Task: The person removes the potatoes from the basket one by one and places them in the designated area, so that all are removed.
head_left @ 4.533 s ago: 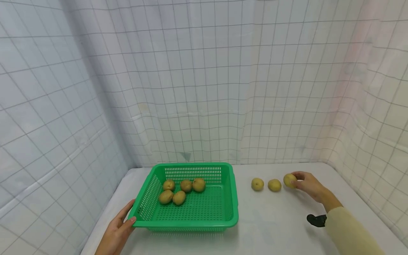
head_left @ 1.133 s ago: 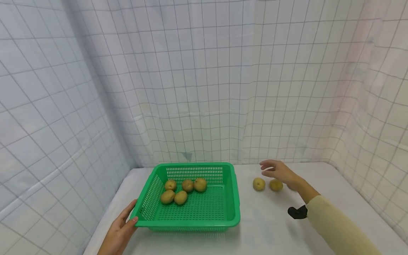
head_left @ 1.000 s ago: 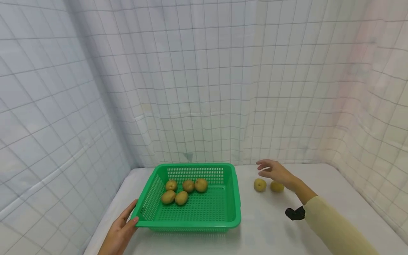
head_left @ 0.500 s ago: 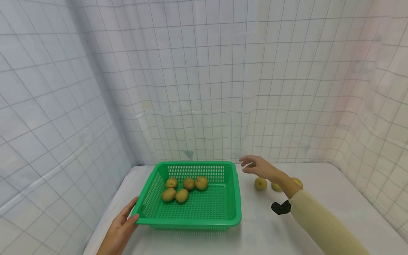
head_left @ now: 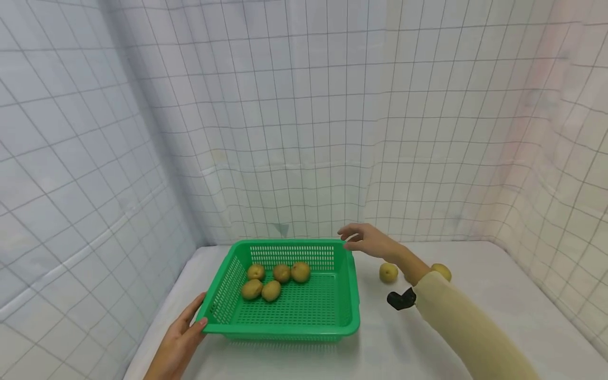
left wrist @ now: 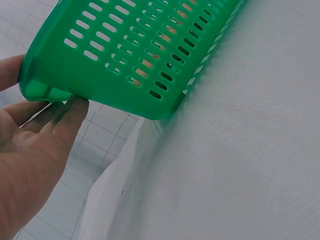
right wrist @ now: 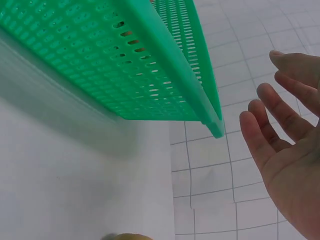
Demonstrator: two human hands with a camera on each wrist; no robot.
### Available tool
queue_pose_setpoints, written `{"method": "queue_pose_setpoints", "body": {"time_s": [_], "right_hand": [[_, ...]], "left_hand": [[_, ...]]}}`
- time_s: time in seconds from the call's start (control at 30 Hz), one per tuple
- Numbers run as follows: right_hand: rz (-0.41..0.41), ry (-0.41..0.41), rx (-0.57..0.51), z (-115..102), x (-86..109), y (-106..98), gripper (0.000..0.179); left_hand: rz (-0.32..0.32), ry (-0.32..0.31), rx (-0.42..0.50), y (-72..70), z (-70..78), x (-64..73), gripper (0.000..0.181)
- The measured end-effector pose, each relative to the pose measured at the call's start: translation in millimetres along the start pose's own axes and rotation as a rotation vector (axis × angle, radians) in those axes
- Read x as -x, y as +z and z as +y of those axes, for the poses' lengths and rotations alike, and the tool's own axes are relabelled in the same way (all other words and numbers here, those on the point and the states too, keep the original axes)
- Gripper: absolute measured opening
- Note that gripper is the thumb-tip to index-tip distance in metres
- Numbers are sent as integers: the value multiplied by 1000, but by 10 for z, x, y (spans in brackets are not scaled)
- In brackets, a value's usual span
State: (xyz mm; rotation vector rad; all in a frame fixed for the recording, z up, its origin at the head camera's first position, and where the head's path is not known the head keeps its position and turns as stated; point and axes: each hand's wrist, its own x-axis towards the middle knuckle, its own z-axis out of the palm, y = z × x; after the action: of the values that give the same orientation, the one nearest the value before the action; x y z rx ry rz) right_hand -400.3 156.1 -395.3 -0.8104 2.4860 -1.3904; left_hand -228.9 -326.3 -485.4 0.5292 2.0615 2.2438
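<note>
A green plastic basket (head_left: 285, 330) with slotted walls holds several potatoes (head_left: 271, 291) in its left and back part. My left hand (head_left: 176, 340) grips the basket's front left corner, thumb on the rim; in the left wrist view its fingers (left wrist: 75, 117) reach under the rim. My right hand (head_left: 372, 241) hovers by the back right corner, fingers loosely bent, holding nothing. The right wrist view shows a gap between that hand (right wrist: 290, 135) and the basket rim (right wrist: 172, 65). Right of the basket lie a potato (head_left: 388, 273) and another potato (head_left: 440, 272); my right forearm mostly hides the spot between them.
The white table (head_left: 399, 343) extends right and in front of the basket. White gridded curtains (head_left: 294, 132) hang behind and along both sides. A black piece (head_left: 401, 299) sticks out from my right sleeve (head_left: 470, 327).
Earlier my right hand held the rightmost potato of the row; it has let go, lifted and moved left to the basket's back corner. My left hand has kept its grip.
</note>
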Motion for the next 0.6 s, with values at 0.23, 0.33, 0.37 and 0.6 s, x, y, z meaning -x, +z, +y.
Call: {"method": "queue_pose_setpoints", "body": {"time_s": [0.23,0.33,0.37,0.6], "right_hand": [[-1,-30,6,-116,-138,95,39],[-16,-46,-25,-155,-188,146,40],[-22,-53,-41,-165,-204,163,41],[-48,-95,-112,-179,-333,282,47]], "left_hand": [[6,-10,0,-2,-9,6,69],[-5,0,3,2,-19,11,68],[-4,2,3,4,-20,11,68],[8,-5,-1,14,0,0,70]]}}
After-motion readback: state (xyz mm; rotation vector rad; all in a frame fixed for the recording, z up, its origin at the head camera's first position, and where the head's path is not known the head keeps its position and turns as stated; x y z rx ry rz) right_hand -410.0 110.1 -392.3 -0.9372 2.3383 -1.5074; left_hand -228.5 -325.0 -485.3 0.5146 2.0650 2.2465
